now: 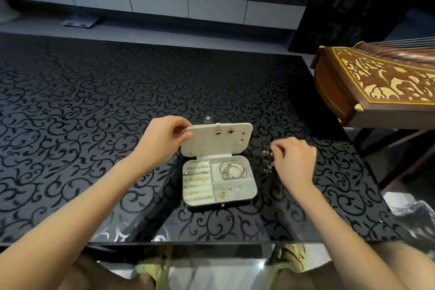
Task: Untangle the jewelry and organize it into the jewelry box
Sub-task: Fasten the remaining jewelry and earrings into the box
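Jewelry box (250, 192): one, lying open on the table, straight ahead between the two hands.
Lid (207, 146): standing up at the box's far edge, pale inner panel facing us.
Studs on lid (219, 132): two dark ones near its top, plus red ones at its right edge (two clear, a third doubtful).
Compartments: three in the box, a ring-roll section on the left and two trays on the right.
Rings (196, 172): several slotted in the rolls, too small to count.
Bangles (233, 169): a stack of thin hoops in the far right tray, overlapping, number unclear.
Gold bits (222, 193): a small cluster in the near right tray.
Loose earrings (267, 162): a scatter of tiny coloured pieces on the table just right of the box.
Left hand (164, 139): thumb and fingertips pinching the lid's far left corner.
Right hand (294, 160): right of the box, over the loose earrings, fingers curled, thumb and forefinger drawn close; whether they hold a piece, I cannot tell.
Table (94, 125): one, black with a scroll pattern, under the box.
Stringed instrument (376, 82): one, wooden, well off to the box's far right.
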The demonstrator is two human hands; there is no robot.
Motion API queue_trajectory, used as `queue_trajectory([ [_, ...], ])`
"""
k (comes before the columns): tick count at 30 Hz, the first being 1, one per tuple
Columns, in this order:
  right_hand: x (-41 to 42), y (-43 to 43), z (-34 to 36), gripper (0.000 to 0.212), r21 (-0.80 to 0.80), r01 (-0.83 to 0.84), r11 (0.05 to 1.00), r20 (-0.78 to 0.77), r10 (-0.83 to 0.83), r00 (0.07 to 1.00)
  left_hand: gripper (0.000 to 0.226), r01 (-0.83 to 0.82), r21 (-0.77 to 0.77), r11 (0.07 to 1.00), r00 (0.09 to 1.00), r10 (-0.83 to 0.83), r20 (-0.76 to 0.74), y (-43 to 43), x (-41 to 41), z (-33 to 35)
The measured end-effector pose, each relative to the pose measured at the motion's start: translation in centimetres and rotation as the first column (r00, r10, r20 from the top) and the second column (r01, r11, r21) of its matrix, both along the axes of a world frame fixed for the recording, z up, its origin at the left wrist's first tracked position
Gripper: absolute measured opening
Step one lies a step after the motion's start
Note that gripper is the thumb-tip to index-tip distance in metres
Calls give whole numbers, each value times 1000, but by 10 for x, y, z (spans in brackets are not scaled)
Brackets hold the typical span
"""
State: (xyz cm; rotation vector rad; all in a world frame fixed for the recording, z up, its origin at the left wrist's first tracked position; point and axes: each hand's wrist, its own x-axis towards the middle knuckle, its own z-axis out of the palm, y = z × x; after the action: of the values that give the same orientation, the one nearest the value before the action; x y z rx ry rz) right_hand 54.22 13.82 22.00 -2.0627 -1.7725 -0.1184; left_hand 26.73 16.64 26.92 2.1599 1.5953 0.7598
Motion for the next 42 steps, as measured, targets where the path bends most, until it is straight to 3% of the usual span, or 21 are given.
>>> queue_trajectory([
  [3, 32, 2, -17, 19, -253, -13, 967, 75, 33, 997, 11, -16, 7, 1000, 1000, 16, -22, 0, 2, 0],
  [6, 38, 4, -24, 19, -307, -88, 948, 63, 112, 992, 9, -36, -15, 999, 999, 35, -30, 1, 6, 0],
  [12, 34, 11, -31, 17, -259, -146, 955, 121, 182, 976, 8, -61, -73, 995, 998, 59, -29, 5, 7, 1],
  [18, 34, 9, -33, 14, -208, -209, 956, 209, 252, 945, 9, -53, 26, 998, 998, 54, -42, 7, 4, 2],
  [21, 36, 5, -40, 11, -80, -234, 969, 226, 247, 942, 14, -68, 46, 997, 998, 67, 12, 11, 5, -3],
  [24, 35, 4, -39, 9, -13, -235, 972, 54, 235, 971, 25, -61, 60, 996, 993, 54, 104, 13, 6, -6],
  [26, 31, 3, -33, 9, 5, -132, 991, -263, 129, 956, 27, -44, 50, 998, 991, 37, 129, 14, 6, -7],
  [27, 27, 3, -27, 10, -3, -67, 998, -479, 58, 876, 27, -33, 34, 999, 990, 28, 139, 14, 7, -8],
  [28, 20, 3, -19, 10, -30, -26, 999, -680, -1, 733, 25, -23, 9, 1000, 988, 21, 152, 14, 8, -8],
  [30, 3, 5, -1, 8, -44, -14, 999, -886, -33, 463, 18, -3, -41, 999, 983, 10, 182, 13, 10, -8],
  [31, -7, 6, 8, 8, -30, -33, 999, -909, -14, 417, 15, 7, -63, 998, 980, 6, 199, 13, 12, -8],
  [33, -32, 10, 26, 6, 13, -116, 993, -910, 60, 409, 10, 28, -105, 994, 974, -3, 228, 13, 14, -8],
  [38, -90, 17, 39, 7, 73, -330, 941, -813, 248, 527, 6, 77, -143, 987, 959, -34, 281, 16, 21, -4],
  [42, -115, 27, 31, 18, 56, -384, 922, -747, 294, 596, 14, 98, -170, 980, 971, -57, 233, 22, 20, -2],
])
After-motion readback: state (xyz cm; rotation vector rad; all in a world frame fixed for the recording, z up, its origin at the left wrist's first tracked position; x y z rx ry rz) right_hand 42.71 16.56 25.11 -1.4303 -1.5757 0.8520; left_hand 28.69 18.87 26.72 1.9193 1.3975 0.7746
